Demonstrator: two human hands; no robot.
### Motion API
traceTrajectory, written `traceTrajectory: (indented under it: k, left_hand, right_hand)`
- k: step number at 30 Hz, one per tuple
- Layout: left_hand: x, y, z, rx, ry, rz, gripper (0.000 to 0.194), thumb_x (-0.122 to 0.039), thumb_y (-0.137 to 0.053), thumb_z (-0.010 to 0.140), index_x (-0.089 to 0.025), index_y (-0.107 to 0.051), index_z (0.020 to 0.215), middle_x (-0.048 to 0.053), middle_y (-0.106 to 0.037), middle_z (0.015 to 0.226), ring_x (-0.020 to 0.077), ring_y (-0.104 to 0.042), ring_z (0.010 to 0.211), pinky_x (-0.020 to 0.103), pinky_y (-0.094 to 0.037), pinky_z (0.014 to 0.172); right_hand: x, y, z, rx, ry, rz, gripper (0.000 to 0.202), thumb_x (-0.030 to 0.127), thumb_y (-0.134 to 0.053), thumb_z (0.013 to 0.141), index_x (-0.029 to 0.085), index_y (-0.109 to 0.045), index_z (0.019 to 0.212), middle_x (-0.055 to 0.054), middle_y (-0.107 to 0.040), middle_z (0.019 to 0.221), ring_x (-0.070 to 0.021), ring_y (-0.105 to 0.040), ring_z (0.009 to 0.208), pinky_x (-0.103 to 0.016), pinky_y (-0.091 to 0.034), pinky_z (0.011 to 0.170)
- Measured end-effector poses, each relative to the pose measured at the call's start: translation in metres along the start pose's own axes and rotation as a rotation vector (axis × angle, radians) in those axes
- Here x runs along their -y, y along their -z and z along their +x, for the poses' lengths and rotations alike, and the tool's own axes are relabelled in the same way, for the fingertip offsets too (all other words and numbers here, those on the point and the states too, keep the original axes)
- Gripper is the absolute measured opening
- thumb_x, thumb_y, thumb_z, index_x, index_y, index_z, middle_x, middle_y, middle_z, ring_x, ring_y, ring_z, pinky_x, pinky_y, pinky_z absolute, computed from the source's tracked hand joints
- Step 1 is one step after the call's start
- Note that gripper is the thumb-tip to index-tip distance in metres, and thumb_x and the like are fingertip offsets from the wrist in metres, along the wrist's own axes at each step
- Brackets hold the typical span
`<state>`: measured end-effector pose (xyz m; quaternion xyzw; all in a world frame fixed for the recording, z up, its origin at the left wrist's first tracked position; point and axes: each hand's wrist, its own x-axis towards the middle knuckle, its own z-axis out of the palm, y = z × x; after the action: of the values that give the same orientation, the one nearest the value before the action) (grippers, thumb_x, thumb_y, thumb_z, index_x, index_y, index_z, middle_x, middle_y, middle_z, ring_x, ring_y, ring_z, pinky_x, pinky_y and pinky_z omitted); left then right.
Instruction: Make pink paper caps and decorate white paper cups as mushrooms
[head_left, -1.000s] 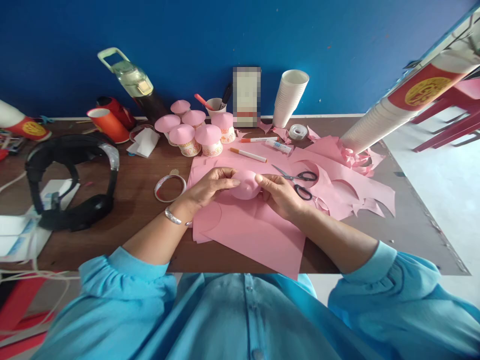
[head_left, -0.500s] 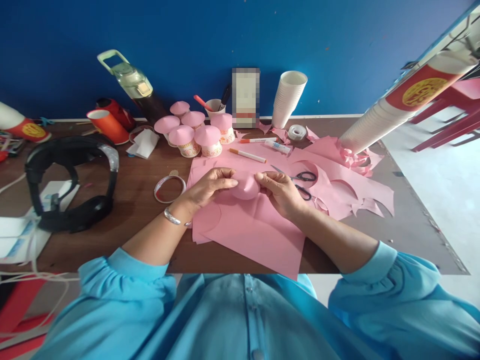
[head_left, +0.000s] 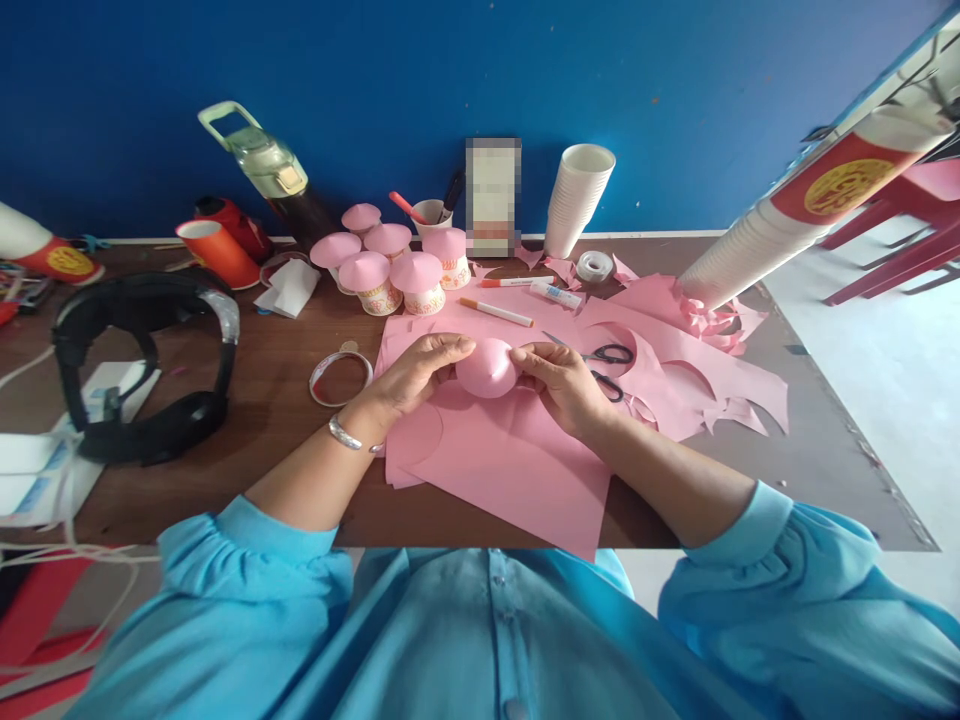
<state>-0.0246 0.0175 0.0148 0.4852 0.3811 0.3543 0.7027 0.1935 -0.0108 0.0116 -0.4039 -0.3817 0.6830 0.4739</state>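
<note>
Between my two hands is a small pink paper cone [head_left: 486,370], its point facing up toward me. My left hand [head_left: 424,372] pinches the cone's left edge between thumb and fingers. On the opposite edge, the thumb and fingers of my right hand [head_left: 559,380] are closed on the paper. Under the cone lie pink paper sheets [head_left: 525,460], one with a curved line on it. Black-handled scissors [head_left: 611,370] rest just beyond my right hand, partly hidden by it. An orange-capped marker [head_left: 498,312] lies on the paper behind the cone.
Several pink-roofed paper cups [head_left: 418,285] stand at the back left. Cut pink scraps [head_left: 720,375] spread over the right side. A white cup stack [head_left: 577,200], a phone-like object [head_left: 493,200], a tape roll [head_left: 341,378], a bottle [head_left: 270,165] and a black headset strap [head_left: 142,370] surround the work.
The cone has turned in my fingers, so its rounded face and tip now show more fully. Both hands stay in nearly the same place.
</note>
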Motion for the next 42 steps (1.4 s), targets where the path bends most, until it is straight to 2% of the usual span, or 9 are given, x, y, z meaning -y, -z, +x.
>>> traceTrajectory:
  k: [4, 8, 14, 18, 23, 31, 37, 39, 42]
  left_hand:
    - [0.005, -0.001, 0.004, -0.063, -0.048, -0.054, 0.032, -0.049, -0.076, 0.086, -0.017, -0.074, 0.081, 0.003, -0.073, 0.086, 0.0175, -0.065, 0.083, 0.029, -0.05, 0.078]
    - [0.006, -0.001, 0.004, -0.032, -0.08, -0.017, 0.034, -0.049, -0.075, 0.087, -0.017, -0.074, 0.079, 0.003, -0.072, 0.082, 0.017, -0.064, 0.081, 0.029, -0.049, 0.075]
    - [0.005, 0.0, 0.004, -0.101, -0.121, 0.071, 0.031, -0.046, -0.085, 0.076, -0.018, -0.072, 0.075, 0.001, -0.066, 0.074, 0.0149, -0.059, 0.071, 0.028, -0.044, 0.067]
    - [0.005, 0.0, 0.004, -0.102, -0.112, 0.076, 0.031, -0.045, -0.085, 0.077, -0.018, -0.07, 0.073, -0.001, -0.061, 0.071, 0.0127, -0.054, 0.068, 0.027, -0.04, 0.066]
    - [-0.002, -0.005, 0.0, -0.027, -0.083, 0.126, 0.034, -0.045, -0.082, 0.08, -0.017, -0.066, 0.069, -0.002, -0.054, 0.068, 0.0108, -0.046, 0.067, 0.027, -0.034, 0.066]
    - [-0.006, -0.006, -0.001, -0.019, -0.107, 0.14, 0.035, -0.046, -0.083, 0.077, -0.017, -0.067, 0.067, -0.002, -0.054, 0.069, 0.0111, -0.043, 0.066, 0.027, -0.034, 0.066]
    - [0.001, -0.001, 0.002, -0.072, -0.076, 0.009, 0.031, -0.04, -0.088, 0.073, -0.017, -0.069, 0.071, -0.002, -0.056, 0.075, 0.0101, -0.046, 0.069, 0.024, -0.036, 0.065]
    - [0.0, -0.002, 0.002, -0.064, -0.077, 0.006, 0.031, -0.04, -0.088, 0.073, -0.016, -0.068, 0.07, -0.002, -0.055, 0.073, 0.01, -0.046, 0.069, 0.024, -0.036, 0.065]
    - [-0.004, -0.004, 0.0, -0.045, -0.073, 0.049, 0.033, -0.041, -0.087, 0.075, -0.016, -0.067, 0.067, -0.003, -0.052, 0.069, 0.0093, -0.043, 0.065, 0.024, -0.034, 0.063]
  right_hand:
    - [0.001, 0.0, 0.001, 0.001, -0.01, 0.029, 0.048, 0.057, -0.095, 0.06, 0.017, -0.069, 0.066, 0.002, -0.06, 0.066, -0.0112, -0.053, 0.066, -0.028, -0.048, 0.069]
    - [0.002, 0.0, 0.001, 0.001, 0.007, 0.004, 0.048, 0.058, -0.092, 0.065, 0.017, -0.067, 0.064, 0.003, -0.056, 0.063, -0.01, -0.049, 0.063, -0.026, -0.042, 0.063]
    - [-0.001, 0.0, 0.001, 0.005, 0.016, 0.004, 0.052, 0.063, -0.088, 0.069, 0.019, -0.062, 0.062, 0.003, -0.055, 0.062, -0.0115, -0.048, 0.062, -0.028, -0.042, 0.064]
    - [-0.001, 0.0, 0.0, 0.062, -0.003, 0.06, 0.052, 0.068, -0.081, 0.076, 0.02, -0.064, 0.064, 0.001, -0.059, 0.065, -0.0142, -0.053, 0.066, -0.03, -0.044, 0.067]
    - [0.003, -0.002, -0.003, 0.155, -0.1, 0.04, 0.039, 0.046, -0.096, 0.062, 0.018, -0.072, 0.073, 0.001, -0.065, 0.068, -0.0135, -0.054, 0.069, -0.028, -0.043, 0.07]
    - [0.002, -0.003, -0.004, 0.158, -0.083, -0.024, 0.041, 0.05, -0.094, 0.065, 0.016, -0.071, 0.07, 0.0, -0.064, 0.067, -0.0132, -0.052, 0.069, -0.028, -0.042, 0.071]
    - [-0.002, -0.002, -0.002, 0.091, -0.044, 0.069, 0.052, 0.069, -0.08, 0.075, 0.019, -0.067, 0.068, 0.0, -0.06, 0.065, -0.0161, -0.055, 0.07, -0.032, -0.045, 0.072]
    - [-0.001, -0.003, -0.002, 0.119, -0.055, 0.08, 0.05, 0.065, -0.084, 0.072, 0.019, -0.067, 0.068, 0.0, -0.061, 0.066, -0.0159, -0.055, 0.07, -0.031, -0.044, 0.073]
    - [0.002, -0.006, -0.003, 0.174, -0.085, 0.057, 0.042, 0.049, -0.096, 0.059, 0.017, -0.071, 0.071, 0.001, -0.064, 0.067, -0.0149, -0.055, 0.071, -0.03, -0.043, 0.074]
